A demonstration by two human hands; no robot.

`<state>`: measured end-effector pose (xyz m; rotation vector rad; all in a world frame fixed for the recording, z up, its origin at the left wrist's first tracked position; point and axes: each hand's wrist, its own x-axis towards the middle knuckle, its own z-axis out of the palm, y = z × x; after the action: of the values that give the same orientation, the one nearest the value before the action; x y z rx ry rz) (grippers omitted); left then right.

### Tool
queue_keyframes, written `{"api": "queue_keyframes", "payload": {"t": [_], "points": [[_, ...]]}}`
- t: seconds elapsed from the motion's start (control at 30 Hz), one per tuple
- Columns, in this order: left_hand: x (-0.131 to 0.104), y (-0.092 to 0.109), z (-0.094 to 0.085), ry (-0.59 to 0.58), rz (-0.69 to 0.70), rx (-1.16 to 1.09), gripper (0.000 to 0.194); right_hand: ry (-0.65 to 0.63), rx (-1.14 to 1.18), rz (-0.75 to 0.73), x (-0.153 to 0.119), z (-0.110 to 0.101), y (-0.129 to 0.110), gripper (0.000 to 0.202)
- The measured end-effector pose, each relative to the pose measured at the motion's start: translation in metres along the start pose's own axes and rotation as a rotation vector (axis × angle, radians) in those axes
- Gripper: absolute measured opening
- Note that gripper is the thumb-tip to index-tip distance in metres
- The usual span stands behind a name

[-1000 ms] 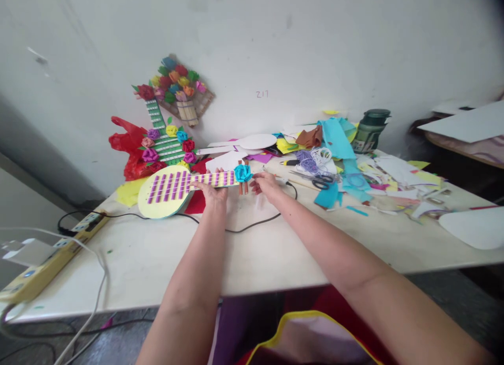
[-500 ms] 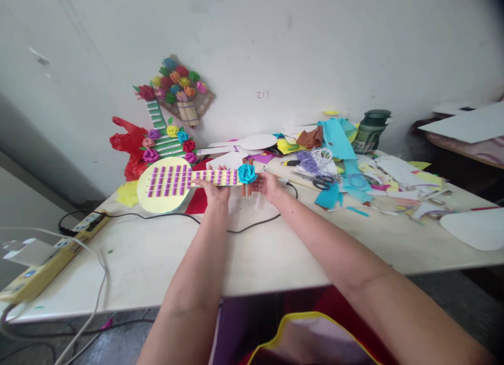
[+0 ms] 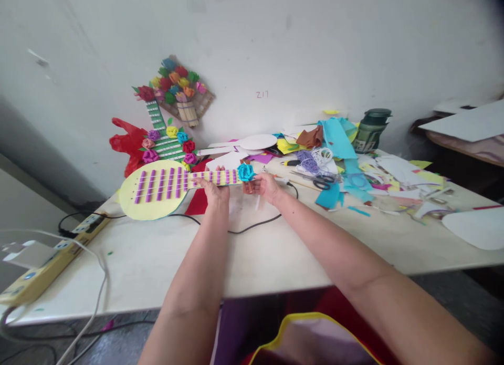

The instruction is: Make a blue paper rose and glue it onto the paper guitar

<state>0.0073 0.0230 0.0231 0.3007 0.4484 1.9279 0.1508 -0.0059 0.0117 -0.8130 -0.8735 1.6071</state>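
Note:
A paper guitar (image 3: 129, 194) with a pale yellow oval body and purple strips is held up over the table, its body to the left. My left hand (image 3: 214, 189) grips the neck from below, thumb in front and fingers behind. At the neck's right end sits a blue paper rose (image 3: 246, 172), with brown pegs (image 3: 248, 187) sticking out around it. My right hand (image 3: 268, 187) holds this head end by the rose, its fingers partly hidden behind the pegs.
Behind stands a green guitar with paper flowers (image 3: 171, 144) near a red plastic bag (image 3: 128, 142). Scissors (image 3: 323, 182), yarn (image 3: 311, 161), blue crepe paper (image 3: 342, 139) and a green bottle (image 3: 371, 131) lie rightward. A black cable (image 3: 244, 231) crosses the table (image 3: 268, 265); a power strip (image 3: 51, 262) lies left.
The guitar's body has swung left and slightly down, and its face has turned more toward me. Both hands keep their hold at nearly the same spots.

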Motion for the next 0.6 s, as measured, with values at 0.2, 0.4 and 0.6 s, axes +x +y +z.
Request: {"api": "queue_keyframes", "payload": {"t": [0.2,0.4,0.6], "points": [[0.0038,-0.0001,-0.0024,0.006,0.006,-0.031,0.068,-0.107,0.016,0.029,-0.0033,0.0006,-0.0016,0.017],[0.0017,0.0017,0.0018,0.034,-0.014,-0.086,0.067,-0.168,-0.001,0.013,-0.0017,0.0009,-0.0005,0.025],[-0.0005,0.0054,0.0027,0.004,-0.03,-0.078,0.07,-0.088,-0.166,-0.01,0.0043,-0.0069,-0.0005,0.028]]}}
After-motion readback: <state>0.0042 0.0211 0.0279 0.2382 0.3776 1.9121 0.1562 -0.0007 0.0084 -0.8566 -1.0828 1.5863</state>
